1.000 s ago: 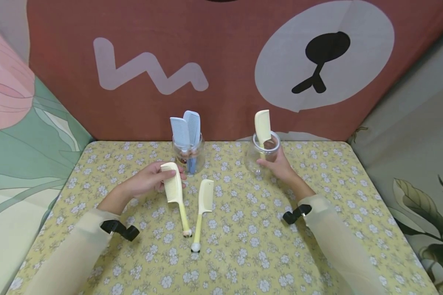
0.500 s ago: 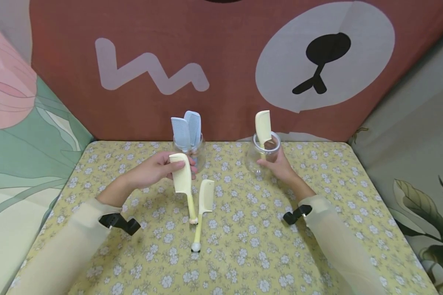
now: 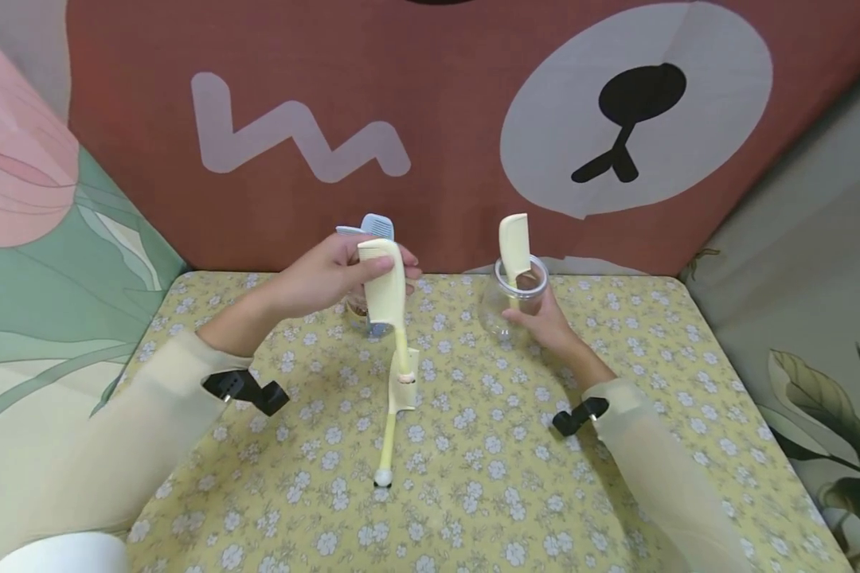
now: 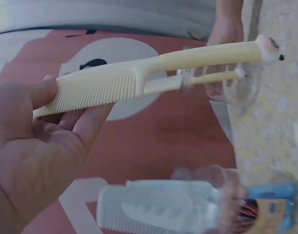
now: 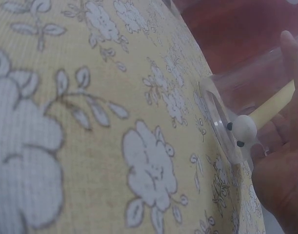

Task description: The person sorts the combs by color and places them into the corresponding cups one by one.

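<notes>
My left hand (image 3: pixel 330 278) pinches a cream comb (image 3: pixel 383 286) by its toothed head, yellow handle hanging down, raised above the table. In the left wrist view that comb (image 4: pixel 97 87) lies across the fingers, an animal-face tip at the handle's end. My right hand (image 3: pixel 545 318) grips a clear glass jar (image 3: pixel 493 310) at its side. In this jar stands another cream comb (image 3: pixel 514 243), head up; the right wrist view shows its white ball tip (image 5: pixel 245 128) near the jar's bottom. A third cream comb (image 3: pixel 388 438) lies on the table, its head partly covered by the held comb's handle.
Behind my left hand, a second glass jar (image 3: pixel 354 306) holds blue combs (image 3: pixel 378 226), mostly hidden in the head view but plain in the left wrist view. A flowered yellow cloth (image 3: pixel 473 477) covers the table. A red-brown patterned backdrop (image 3: pixel 444 199) rises at its far edge.
My left hand has lifted the cream comb off the table and carried it up and to the right, past the front of the blue combs. My right hand stays at its jar.
</notes>
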Action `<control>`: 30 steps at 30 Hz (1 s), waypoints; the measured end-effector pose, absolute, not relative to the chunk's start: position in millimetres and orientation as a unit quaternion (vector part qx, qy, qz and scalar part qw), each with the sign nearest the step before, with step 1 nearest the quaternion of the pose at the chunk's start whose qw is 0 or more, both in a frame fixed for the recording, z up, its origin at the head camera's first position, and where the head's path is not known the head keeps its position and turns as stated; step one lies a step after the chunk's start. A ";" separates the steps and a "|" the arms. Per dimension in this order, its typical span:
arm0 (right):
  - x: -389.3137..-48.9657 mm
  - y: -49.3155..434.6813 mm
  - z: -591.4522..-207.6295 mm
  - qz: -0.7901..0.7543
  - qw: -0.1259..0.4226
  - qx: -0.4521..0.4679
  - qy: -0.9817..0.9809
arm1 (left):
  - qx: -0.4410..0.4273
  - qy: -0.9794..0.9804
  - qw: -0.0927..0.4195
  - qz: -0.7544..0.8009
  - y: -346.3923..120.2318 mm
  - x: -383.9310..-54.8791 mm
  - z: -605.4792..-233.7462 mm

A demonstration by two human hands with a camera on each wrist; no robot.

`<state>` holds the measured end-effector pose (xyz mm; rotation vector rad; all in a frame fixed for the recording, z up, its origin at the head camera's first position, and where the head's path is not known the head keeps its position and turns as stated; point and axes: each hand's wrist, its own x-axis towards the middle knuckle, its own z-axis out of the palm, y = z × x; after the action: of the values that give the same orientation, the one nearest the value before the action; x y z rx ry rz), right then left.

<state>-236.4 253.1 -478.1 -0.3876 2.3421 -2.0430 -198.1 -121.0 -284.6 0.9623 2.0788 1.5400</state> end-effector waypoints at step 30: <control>-235.2 252.8 -478.4 -0.672 0.007 -0.149 0.726 | 0.354 0.686 0.114 0.626 -8.5 -236.4 -213.7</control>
<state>-235.2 252.8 -478.4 -0.4659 2.2702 -2.1005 -236.4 -8.5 -213.7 1.0384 2.0105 1.8359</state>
